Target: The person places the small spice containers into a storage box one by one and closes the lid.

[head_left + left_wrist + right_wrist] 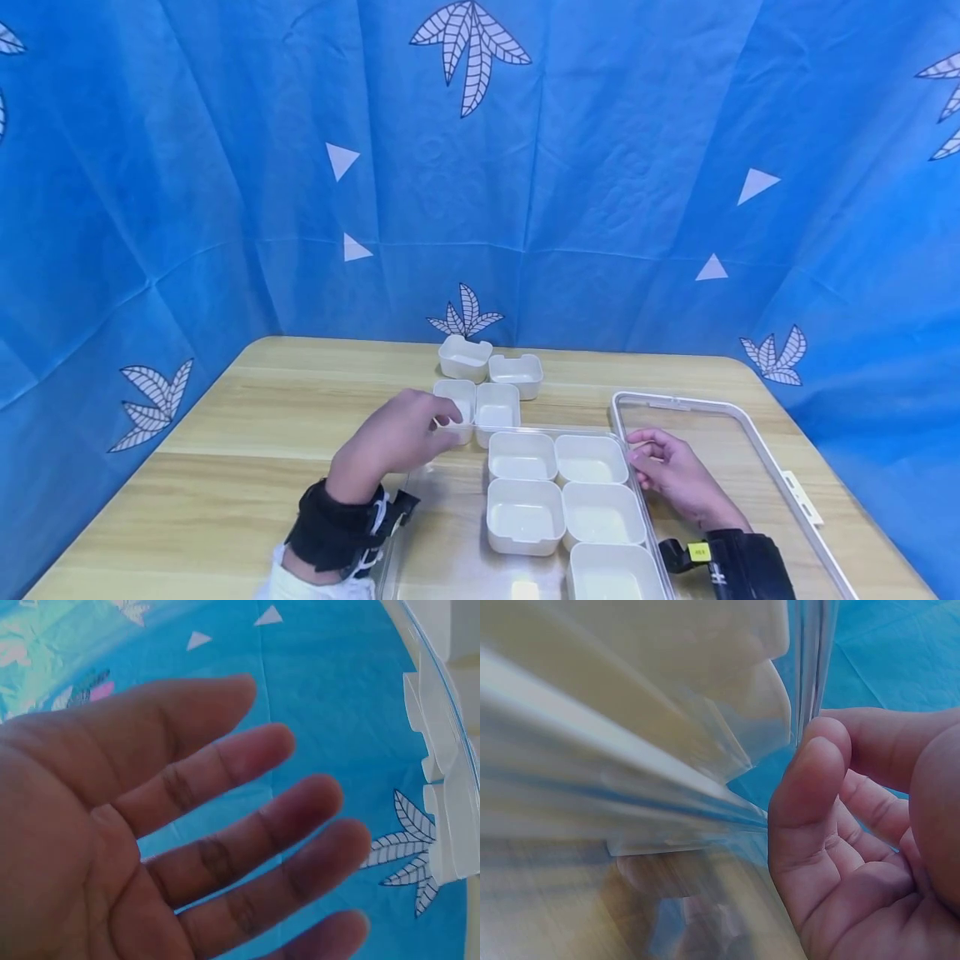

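A clear plastic box (450, 533) lies at the front with several cream tubs (526, 510) inside, grouped toward its right side. My right hand (673, 475) is at the box's right wall; in the right wrist view its thumb (810, 780) and forefinger pinch the clear edge. My left hand (401, 429) hovers over the box's back left corner, fingers spread and loosely bent in the left wrist view, holding nothing. Just past its fingertips stand two cream tubs (498, 405) behind the box. Its fingers partly hide the left one of these.
Two more cream tubs (464, 358) with notched rims stand further back. A clear lid with a white frame (772, 450) lies on the wooden table (225, 467), right of the box. Blue cloth (570, 167) hangs behind the table.
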Demonstrator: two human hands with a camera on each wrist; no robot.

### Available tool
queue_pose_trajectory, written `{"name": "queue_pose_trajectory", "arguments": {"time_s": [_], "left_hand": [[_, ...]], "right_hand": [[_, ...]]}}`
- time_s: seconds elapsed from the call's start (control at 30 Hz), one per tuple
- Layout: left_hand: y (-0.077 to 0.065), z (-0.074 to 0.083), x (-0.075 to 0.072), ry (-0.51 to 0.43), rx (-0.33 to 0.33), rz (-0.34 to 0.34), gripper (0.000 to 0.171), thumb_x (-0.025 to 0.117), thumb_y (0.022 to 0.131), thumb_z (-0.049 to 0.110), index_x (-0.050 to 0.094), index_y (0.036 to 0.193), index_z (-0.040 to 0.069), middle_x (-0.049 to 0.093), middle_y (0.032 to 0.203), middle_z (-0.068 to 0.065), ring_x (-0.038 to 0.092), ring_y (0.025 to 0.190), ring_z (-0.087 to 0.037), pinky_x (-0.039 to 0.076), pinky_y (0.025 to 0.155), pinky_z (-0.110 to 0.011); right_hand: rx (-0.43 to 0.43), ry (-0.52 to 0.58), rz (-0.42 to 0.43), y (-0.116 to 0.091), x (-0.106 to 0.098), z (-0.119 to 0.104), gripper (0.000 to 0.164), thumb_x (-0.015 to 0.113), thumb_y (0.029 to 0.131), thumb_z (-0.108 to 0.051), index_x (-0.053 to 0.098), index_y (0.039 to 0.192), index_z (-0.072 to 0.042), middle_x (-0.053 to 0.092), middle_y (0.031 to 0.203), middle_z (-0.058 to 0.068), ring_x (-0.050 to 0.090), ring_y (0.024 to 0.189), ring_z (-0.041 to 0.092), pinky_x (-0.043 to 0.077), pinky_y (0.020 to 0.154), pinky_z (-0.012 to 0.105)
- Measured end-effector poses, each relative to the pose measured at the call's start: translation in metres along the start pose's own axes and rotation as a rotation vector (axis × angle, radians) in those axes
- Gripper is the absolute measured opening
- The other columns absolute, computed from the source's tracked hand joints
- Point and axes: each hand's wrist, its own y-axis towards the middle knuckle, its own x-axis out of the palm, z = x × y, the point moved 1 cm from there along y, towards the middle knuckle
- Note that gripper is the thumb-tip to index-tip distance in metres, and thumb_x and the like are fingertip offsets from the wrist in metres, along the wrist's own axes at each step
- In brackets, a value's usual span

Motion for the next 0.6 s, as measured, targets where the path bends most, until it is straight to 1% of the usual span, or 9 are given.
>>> {"name": "queue_pose_trajectory", "arguments": {"time_s": [0.13, 0.2, 0.37, 0.47, 0.6], "left_hand": [[0.002, -0.015, -0.005, -0.03, 0.002, -0.018, 0.021, 0.069, 0.09, 0.014, 0.07, 0.11, 0.008, 0.069, 0.1, -0.001, 0.062, 0.092, -0.02, 0.053, 0.083, -0.038], [0.002, -0.023, -0.009, -0.033, 0.014, -0.011, 0.023, 0.068, 0.09, 0.012, 0.069, 0.112, 0.007, 0.068, 0.104, -0.004, 0.062, 0.094, -0.022, 0.053, 0.084, -0.04], [0.0, -0.042, -0.018, -0.052, -0.002, 0.009, 0.027, 0.064, 0.093, 0.012, 0.066, 0.119, 0.004, 0.066, 0.113, -0.01, 0.062, 0.1, -0.028, 0.052, 0.086, -0.045], [0.001, -0.055, -0.02, -0.076, -0.03, 0.016, 0.03, 0.062, 0.094, 0.012, 0.063, 0.123, 0.003, 0.064, 0.118, -0.013, 0.061, 0.105, -0.032, 0.05, 0.089, -0.049], [0.003, -0.074, -0.017, -0.097, -0.069, 0.03, 0.034, 0.061, 0.095, 0.014, 0.059, 0.128, 0.004, 0.061, 0.123, -0.016, 0.058, 0.11, -0.035, 0.048, 0.092, -0.052]], "right_hand": [[0.016, 0.006, 0.002, 0.0, -0.001, 0.002, 0.034, 0.053, 0.094, 0.002, 0.042, 0.125, 0.015, 0.055, 0.086, 0.009, 0.054, 0.066, 0.012, 0.051, 0.059, 0.023], [0.023, 0.004, 0.003, 0.0, -0.001, 0.003, 0.034, 0.053, 0.094, 0.003, 0.043, 0.124, 0.014, 0.055, 0.087, 0.01, 0.055, 0.067, 0.012, 0.052, 0.059, 0.023], [0.026, -0.007, 0.011, -0.001, -0.003, 0.002, 0.034, 0.053, 0.094, 0.002, 0.043, 0.124, 0.014, 0.056, 0.087, 0.01, 0.055, 0.067, 0.013, 0.052, 0.059, 0.024], [0.029, -0.001, 0.014, 0.0, -0.003, 0.001, 0.035, 0.054, 0.094, 0.003, 0.043, 0.125, 0.014, 0.056, 0.088, 0.01, 0.055, 0.067, 0.012, 0.052, 0.06, 0.023], [0.018, 0.007, 0.005, 0.0, -0.002, -0.001, 0.036, 0.054, 0.094, 0.003, 0.042, 0.126, 0.015, 0.056, 0.088, 0.01, 0.055, 0.067, 0.012, 0.052, 0.059, 0.023]]}}
